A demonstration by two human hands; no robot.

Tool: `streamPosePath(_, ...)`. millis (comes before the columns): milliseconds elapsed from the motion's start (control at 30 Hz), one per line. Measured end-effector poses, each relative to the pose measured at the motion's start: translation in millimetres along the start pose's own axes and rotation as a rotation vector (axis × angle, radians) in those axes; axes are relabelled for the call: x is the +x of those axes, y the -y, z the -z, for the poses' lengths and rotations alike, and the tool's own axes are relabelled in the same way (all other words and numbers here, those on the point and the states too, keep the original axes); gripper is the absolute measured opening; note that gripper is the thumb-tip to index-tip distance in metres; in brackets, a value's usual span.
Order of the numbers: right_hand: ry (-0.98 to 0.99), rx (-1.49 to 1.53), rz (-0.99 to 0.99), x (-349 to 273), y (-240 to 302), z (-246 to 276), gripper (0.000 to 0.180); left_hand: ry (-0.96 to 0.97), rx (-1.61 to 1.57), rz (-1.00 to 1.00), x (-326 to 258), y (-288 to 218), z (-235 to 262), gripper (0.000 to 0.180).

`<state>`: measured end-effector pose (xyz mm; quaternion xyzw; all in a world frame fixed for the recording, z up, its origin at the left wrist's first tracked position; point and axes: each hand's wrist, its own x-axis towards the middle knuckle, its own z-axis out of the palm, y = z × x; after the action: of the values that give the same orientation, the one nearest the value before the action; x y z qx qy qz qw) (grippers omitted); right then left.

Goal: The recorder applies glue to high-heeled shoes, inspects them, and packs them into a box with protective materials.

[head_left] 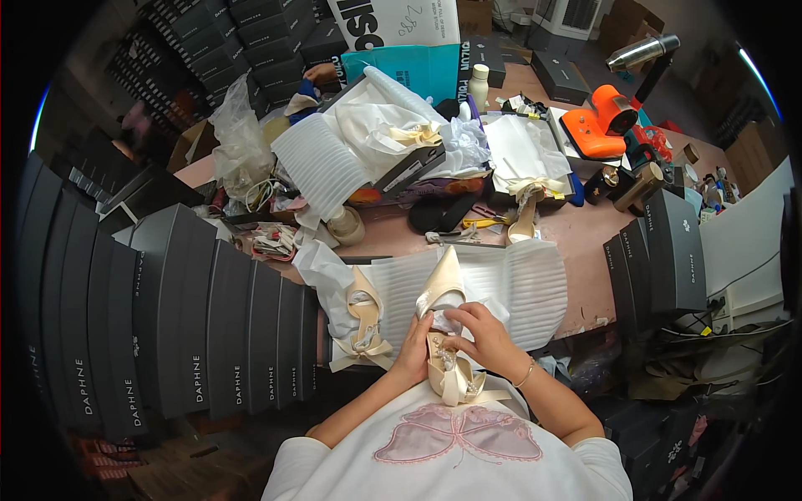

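My left hand is closed around the side of a cream pointed-toe shoe, its toe pointing away from me. Ribbon and a beaded strap hang at the heel end, close to my shirt. My right hand reaches into the shoe's opening, fingers bent at a wad of white tissue paper behind the toe cap; the fingertips are partly hidden. To the left a matching shoe lies on its paper, with a ribbon bow at its heel. Beneath both shoes spreads white ribbed foam sheet.
Dark shoeboxes stand in a row at left, more boxes at right. Behind are an open box with a shoe, another shoe, a yellow cutter, a tape roll and an orange tool. Another person's hand shows at the back.
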<state>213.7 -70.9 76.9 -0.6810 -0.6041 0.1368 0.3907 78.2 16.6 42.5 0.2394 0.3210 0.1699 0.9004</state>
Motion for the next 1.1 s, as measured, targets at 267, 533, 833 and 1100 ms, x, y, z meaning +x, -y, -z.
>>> streamPosePath(267,-0.206,-0.310,0.179,15.9,-12.4,-3.2,0.045,0.052,0.116,0.010,-0.6,-1.1,-7.2,0.036)
streamPosePath(533,-0.267,0.170,-0.155,23.9,-19.7,8.6,0.089,0.275,0.190,0.108,-5.2,-7.5,-16.9,0.032)
streamPosePath(833,-0.324,0.213,-0.111,53.1,6.1,24.7,0.079,0.289,0.163,-0.043,-3.0,-17.2,-28.5,0.033)
streamPosePath(1100,-0.100,0.445,-0.207,78.6,-3.5,-36.9,0.080,-0.237,0.883,-0.519,-59.5,-16.4,52.1,0.029)
